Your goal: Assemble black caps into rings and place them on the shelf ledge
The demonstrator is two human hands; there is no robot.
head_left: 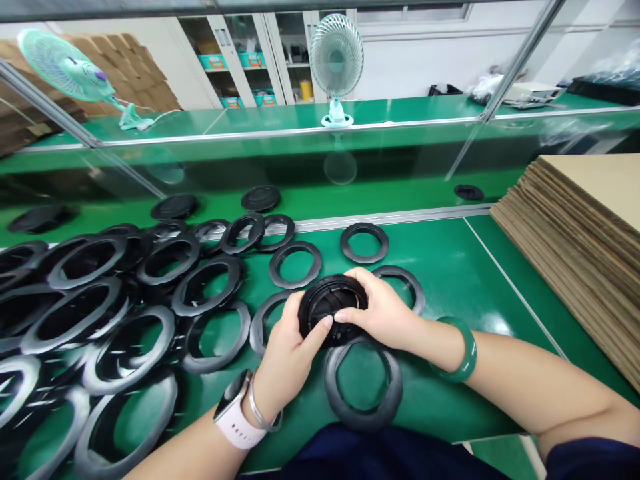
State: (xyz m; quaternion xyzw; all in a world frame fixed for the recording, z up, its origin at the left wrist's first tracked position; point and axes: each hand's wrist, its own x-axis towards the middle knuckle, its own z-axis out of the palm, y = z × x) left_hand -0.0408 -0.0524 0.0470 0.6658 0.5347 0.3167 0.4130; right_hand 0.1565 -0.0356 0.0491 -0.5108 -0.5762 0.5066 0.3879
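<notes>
A round black plastic vent part (333, 299) with slats across its middle is held up over the green table, tilted toward me. My left hand (286, 363) grips its left side, the thumb pressing on the slatted centre. From the right, my right hand (387, 310) wraps the rim, and its thumb also lies on the centre. Directly below, a loose black ring (393, 387) lies near the table's front edge. Another ring (413, 290) is partly covered by my right hand, and one more (257, 327) sits just left of the held part.
Many overlapping black rings (173, 287) cover the table's left side. Stacked cardboard sheets (565, 253) stand at the right. Behind a metal rail, round black parts (261, 198) lie on a green belt (310, 200). Two fans (337, 60) stand on the shelf beyond.
</notes>
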